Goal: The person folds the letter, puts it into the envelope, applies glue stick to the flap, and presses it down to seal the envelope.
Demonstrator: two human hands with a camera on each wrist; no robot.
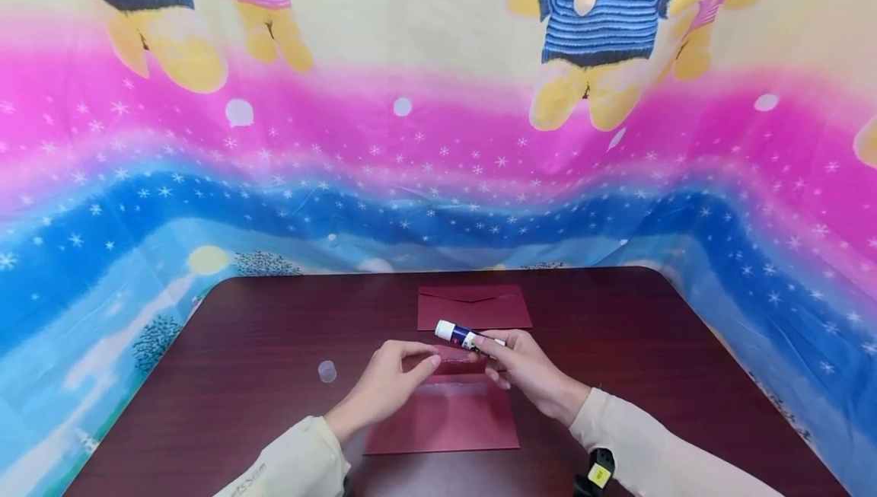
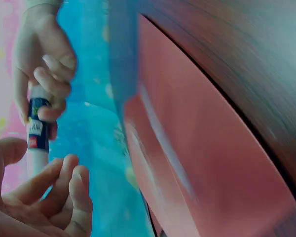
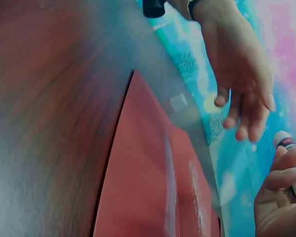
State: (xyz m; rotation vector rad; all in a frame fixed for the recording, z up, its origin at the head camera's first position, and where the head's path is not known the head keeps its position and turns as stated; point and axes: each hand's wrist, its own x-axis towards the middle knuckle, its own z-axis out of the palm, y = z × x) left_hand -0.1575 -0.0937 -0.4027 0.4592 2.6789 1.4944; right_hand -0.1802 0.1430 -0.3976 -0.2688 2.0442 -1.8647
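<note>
My right hand (image 1: pixel 530 367) grips a glue stick (image 1: pixel 463 336) with a dark blue label, held tilted above the red envelope (image 1: pixel 448 425). One white end of the stick points left. Near that end is my left hand (image 1: pixel 387 379), its fingers loosely bent with nothing between them; the right wrist view shows this hand (image 3: pixel 241 84) apart from the stick. The envelope lies on the table with its flap (image 1: pixel 455 360) unfolded away from me. Shiny streaks show on the flap (image 3: pixel 196 192) in the right wrist view.
A second red envelope (image 1: pixel 473 310), flap folded down, lies farther back on the dark wooden table (image 1: pixel 274 329). To the left of my left hand sits a small translucent cap (image 1: pixel 326 371). A printed cloth (image 1: pixel 411 139) hangs around the table's back and sides.
</note>
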